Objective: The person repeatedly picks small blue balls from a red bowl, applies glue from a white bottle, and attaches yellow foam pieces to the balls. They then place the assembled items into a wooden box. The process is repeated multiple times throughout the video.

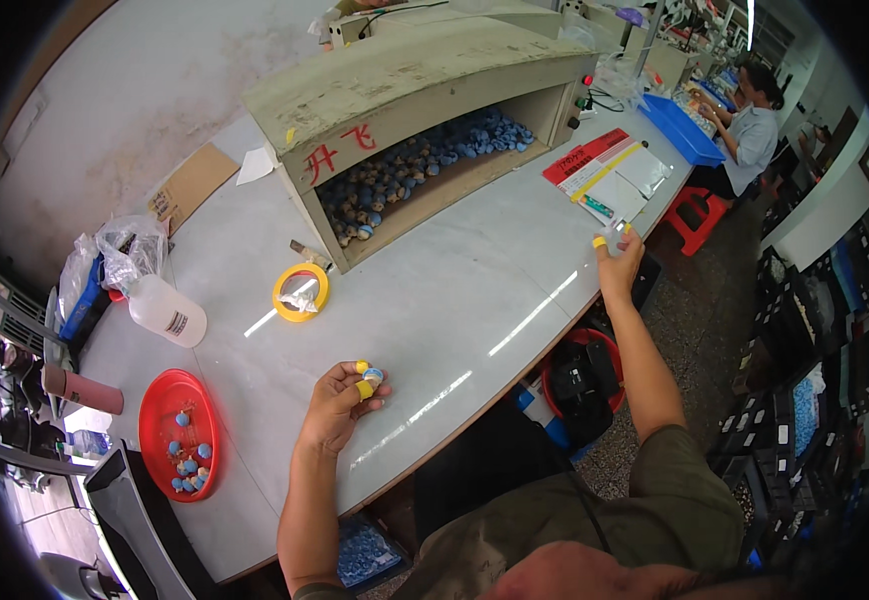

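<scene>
Between the yellow-covered fingertips of my left hand (340, 402) is a small blue-and-white ball (374, 377), held just above the near part of the table. My right hand (618, 268) reaches out to the table's right edge, two of its fingertips also covered in yellow. Its fingers are bent round something small and pale that I cannot make out. Just beyond those fingers lies a small green-and-white tube (597, 206), beside a red, yellow and white printed sheet (587, 165).
A large beige box (405, 95) with an open front holds many blue-and-tan balls (425, 160). Yellow tape (279, 292), a white bottle (168, 312) and a red tray (208, 430) with several balls stand leftward. A person (752, 130) sits far right by a blue bin (680, 130).
</scene>
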A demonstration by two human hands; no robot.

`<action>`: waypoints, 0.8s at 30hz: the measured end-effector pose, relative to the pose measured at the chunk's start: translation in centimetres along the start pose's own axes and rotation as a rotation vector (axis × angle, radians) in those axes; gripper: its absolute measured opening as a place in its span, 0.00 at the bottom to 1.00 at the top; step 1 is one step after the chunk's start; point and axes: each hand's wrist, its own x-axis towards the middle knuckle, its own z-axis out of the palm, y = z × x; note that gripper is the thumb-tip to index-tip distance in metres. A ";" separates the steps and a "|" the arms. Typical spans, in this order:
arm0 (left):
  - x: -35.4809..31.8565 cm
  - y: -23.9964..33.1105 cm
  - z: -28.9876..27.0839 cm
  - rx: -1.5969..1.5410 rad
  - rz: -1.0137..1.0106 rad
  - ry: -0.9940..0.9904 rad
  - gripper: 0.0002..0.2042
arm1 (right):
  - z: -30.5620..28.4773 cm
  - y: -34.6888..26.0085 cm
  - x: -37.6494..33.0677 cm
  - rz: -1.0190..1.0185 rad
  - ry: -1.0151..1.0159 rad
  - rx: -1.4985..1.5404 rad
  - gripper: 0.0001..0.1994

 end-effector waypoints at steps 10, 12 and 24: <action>-0.2 0.0 -0.2 -0.080 -0.003 0.032 0.13 | 11.3 -16.0 0.3 -0.433 -0.320 0.407 0.12; -0.1 -0.1 -0.4 -0.120 0.008 0.031 0.14 | 16.1 -17.6 2.4 -0.463 -0.431 0.184 0.15; -0.2 -0.2 -0.7 -0.174 0.015 0.062 0.14 | 26.3 -19.0 5.7 -0.559 -0.546 -0.215 0.21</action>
